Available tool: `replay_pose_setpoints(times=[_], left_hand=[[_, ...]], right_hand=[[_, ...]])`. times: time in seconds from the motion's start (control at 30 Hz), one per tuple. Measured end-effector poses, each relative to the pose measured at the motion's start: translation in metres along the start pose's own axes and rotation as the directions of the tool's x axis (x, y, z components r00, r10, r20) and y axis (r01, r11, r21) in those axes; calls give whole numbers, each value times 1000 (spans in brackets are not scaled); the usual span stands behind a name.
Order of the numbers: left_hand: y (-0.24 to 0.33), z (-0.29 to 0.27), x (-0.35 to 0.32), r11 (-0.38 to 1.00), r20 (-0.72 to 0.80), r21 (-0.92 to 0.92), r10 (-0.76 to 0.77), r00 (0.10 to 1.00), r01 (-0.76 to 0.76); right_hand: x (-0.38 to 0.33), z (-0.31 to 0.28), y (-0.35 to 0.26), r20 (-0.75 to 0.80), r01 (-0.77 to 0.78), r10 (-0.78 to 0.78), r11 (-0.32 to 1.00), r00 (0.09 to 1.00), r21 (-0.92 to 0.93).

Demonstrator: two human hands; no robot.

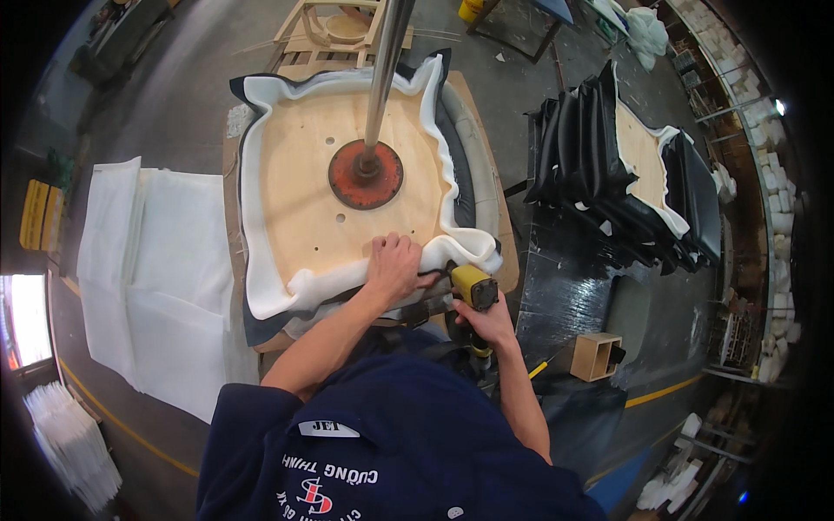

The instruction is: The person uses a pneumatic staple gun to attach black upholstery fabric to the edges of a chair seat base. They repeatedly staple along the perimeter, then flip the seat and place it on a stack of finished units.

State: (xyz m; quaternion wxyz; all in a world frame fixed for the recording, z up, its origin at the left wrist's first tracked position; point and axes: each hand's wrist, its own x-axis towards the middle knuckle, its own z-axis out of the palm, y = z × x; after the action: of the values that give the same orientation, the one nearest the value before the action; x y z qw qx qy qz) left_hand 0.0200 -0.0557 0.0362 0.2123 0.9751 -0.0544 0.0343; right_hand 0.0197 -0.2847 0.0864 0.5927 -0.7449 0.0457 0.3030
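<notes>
In front of me a pale plywood seat board (291,191) lies face up, with white padding (337,276) folded up around its edges and black cover fabric (247,87) showing at the corners. A red round plate (346,174) on a metal pole (382,78) presses on the board's middle. My left hand (396,267) is closed over the padding at the near edge, fingertips reaching onto the wood. Gripped in my right hand (492,325) is a yellow and black staple gun (473,286), its nose close to the near right corner of the padding. Part of the gun's handle is hidden.
White sheets (161,260) hang or lie to the left. At right, black upholstered cushions (578,143) are stacked on a dark, shiny surface. A small wooden box (596,357) stands nearer on the right. Wooden frames (334,30) are beyond the board, and filled shelves (773,200) line the far right.
</notes>
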Motion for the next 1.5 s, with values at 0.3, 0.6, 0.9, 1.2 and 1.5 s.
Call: replay_pose_setpoints(times=[0.3,0.6,0.9,1.2,1.5], left_hand=[[-30,28,5,982,-210,85,186,960,-171],[-29,26,8,1000,-166,3,-7,986,7],[-29,25,7,996,-172,81,-34,985,48],[-28,29,9,996,-228,54,-57,972,71],[-28,27,12,997,-253,-5,-75,965,76]], right_hand=[[-14,-5,-31,124,-93,102,993,987,-76],[17,1,-56,181,-202,229,967,956,-155],[52,11,-66,181,-265,307,938,934,-223],[58,15,-77,212,-283,320,941,923,-188],[63,23,-82,192,-304,360,914,913,-268]])
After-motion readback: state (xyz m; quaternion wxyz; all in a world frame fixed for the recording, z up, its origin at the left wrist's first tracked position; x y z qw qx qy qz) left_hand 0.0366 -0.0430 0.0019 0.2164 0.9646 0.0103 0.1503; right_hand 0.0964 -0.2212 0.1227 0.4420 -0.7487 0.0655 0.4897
